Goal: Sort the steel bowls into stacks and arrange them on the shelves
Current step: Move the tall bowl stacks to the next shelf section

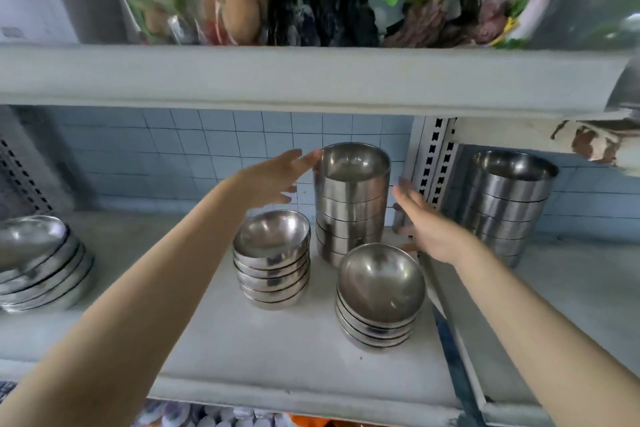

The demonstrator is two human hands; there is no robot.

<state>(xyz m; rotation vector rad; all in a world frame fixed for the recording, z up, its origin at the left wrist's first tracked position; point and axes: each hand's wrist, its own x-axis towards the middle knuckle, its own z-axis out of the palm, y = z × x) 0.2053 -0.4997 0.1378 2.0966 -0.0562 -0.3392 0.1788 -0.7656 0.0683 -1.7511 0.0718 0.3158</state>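
I see first the white shelf (242, 350) that carries everything, under both arms. On it, between my two hands, stands the tall stack of straight-sided steel bowls (351, 204), the biggest pile here. To the right of the right hand, past the slotted upright post (437, 163), there is a second tall stack (509, 204) on the next shelf section. Below the right hand sits a low stack of round bowls (381, 295), and below the left hand another low stack (272, 258). Far to the left of the left hand, a leaning stack (38, 263) lies at the edge of view. The left hand (273, 180) is open, fingers spread, fingertips at the top rim of the tall stack; whether they touch it I cannot tell. The right hand (424, 225) is open too, just beside the stack's right side, holding nothing.
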